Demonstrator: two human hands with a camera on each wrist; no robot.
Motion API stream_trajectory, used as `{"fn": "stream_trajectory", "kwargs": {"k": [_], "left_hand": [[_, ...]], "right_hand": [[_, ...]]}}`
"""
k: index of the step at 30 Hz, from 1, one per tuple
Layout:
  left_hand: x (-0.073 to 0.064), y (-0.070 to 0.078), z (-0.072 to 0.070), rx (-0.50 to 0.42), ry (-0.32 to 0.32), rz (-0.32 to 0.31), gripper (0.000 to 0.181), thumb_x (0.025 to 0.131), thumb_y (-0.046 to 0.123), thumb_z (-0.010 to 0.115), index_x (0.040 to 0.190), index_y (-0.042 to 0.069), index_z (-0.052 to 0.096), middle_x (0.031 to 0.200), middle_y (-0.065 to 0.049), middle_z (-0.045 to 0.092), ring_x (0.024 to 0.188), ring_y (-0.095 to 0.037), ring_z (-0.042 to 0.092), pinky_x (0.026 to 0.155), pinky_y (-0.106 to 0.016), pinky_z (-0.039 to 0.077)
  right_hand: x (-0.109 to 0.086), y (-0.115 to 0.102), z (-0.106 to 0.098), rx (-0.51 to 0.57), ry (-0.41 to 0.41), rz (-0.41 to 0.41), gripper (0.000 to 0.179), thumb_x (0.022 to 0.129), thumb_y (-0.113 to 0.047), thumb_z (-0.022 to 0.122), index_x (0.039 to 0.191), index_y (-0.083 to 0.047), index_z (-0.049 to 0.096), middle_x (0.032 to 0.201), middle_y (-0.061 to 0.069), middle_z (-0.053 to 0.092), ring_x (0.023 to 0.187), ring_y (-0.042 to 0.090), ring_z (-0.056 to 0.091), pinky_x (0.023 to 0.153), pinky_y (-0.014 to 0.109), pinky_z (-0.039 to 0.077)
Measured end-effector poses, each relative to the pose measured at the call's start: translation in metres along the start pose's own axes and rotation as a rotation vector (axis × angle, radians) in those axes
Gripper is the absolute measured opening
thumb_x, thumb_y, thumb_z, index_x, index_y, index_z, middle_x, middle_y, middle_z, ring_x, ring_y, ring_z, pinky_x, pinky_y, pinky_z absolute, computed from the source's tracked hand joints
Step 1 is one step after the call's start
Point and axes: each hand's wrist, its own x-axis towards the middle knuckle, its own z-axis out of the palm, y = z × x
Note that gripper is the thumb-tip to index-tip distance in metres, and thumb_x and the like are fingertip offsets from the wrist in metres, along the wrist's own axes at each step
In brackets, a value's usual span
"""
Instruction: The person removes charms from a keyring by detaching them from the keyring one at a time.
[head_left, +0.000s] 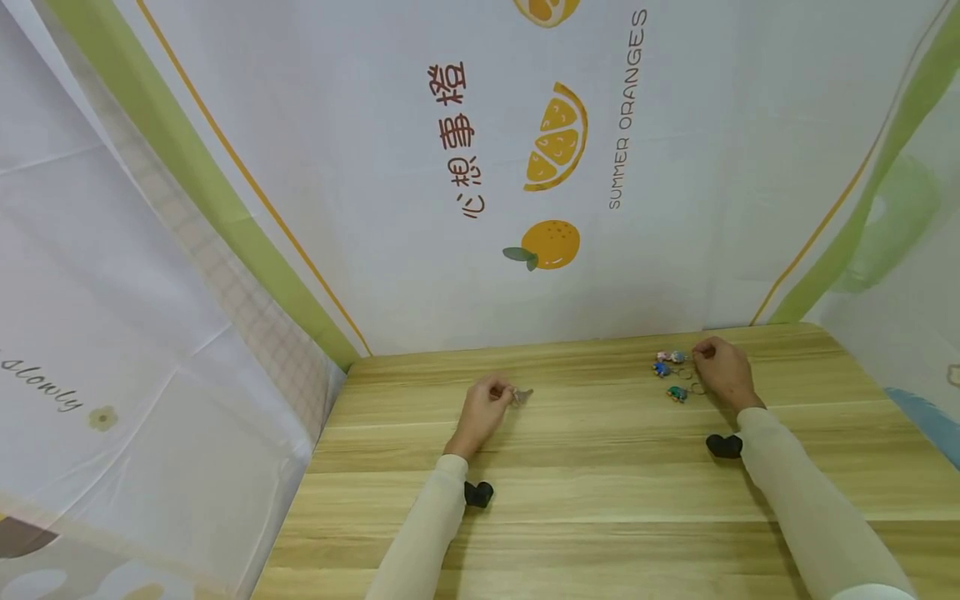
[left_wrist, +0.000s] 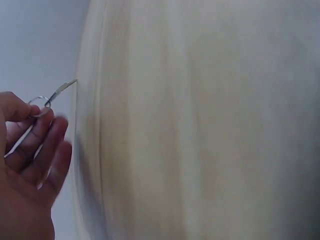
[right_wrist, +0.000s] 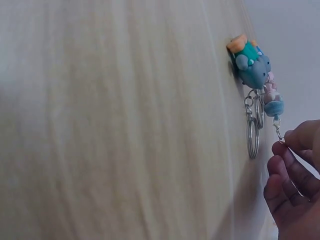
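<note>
My left hand pinches the split ring of a keychain between thumb and fingertip. A small greyish charm points away from that hand to the right, close over the table; its kind is too small to make out. Over at the right, thumb and forefinger of my right hand pinch the ring end of a keychain with a pink and pale-blue figurine. Just in front of it lie a keychain with a blue figurine and one with a green and grey figurine, their metal rings toward the right hand.
Both hands work over a wood-grain table. Behind its back edge hangs a white cloth printed with oranges and lettering, and more cloth hangs along the left side. Black wrist-worn cameras sit at both cream sleeves.
</note>
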Motion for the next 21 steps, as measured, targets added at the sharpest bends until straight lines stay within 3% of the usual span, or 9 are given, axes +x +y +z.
{"fn": "stream_trajectory", "kwargs": {"k": [5,10,21], "left_hand": [[0.000,-0.002,-0.001,0.078,0.019,-0.056,0.015,0.107,0.015,0.064,0.108,0.006,0.075,0.104,-0.009,0.075,0.096,-0.019,0.069,0.084,-0.035,0.060],[0.001,-0.004,-0.003,0.141,0.014,-0.047,0.012,0.105,0.010,0.066,0.103,0.004,0.075,0.102,-0.010,0.074,0.101,-0.024,0.069,0.092,-0.042,0.059],[-0.002,-0.006,-0.011,0.124,-0.064,-0.030,0.012,0.100,-0.001,0.065,0.101,0.000,0.077,0.113,-0.014,0.072,0.109,-0.029,0.062,0.096,-0.046,0.056]], "right_hand": [[-0.003,0.001,-0.003,-0.036,-0.012,0.010,0.036,0.110,-0.021,0.051,0.124,0.010,0.063,0.117,0.033,0.068,0.100,0.047,0.067,0.077,0.054,0.054],[-0.005,0.004,-0.006,-0.063,-0.037,0.031,0.039,0.110,-0.025,0.049,0.124,0.009,0.063,0.117,0.033,0.069,0.097,0.046,0.068,0.071,0.050,0.054],[-0.006,0.003,-0.006,-0.056,-0.029,0.048,0.038,0.109,-0.023,0.048,0.123,0.010,0.063,0.115,0.034,0.068,0.096,0.046,0.067,0.070,0.049,0.053]]}}
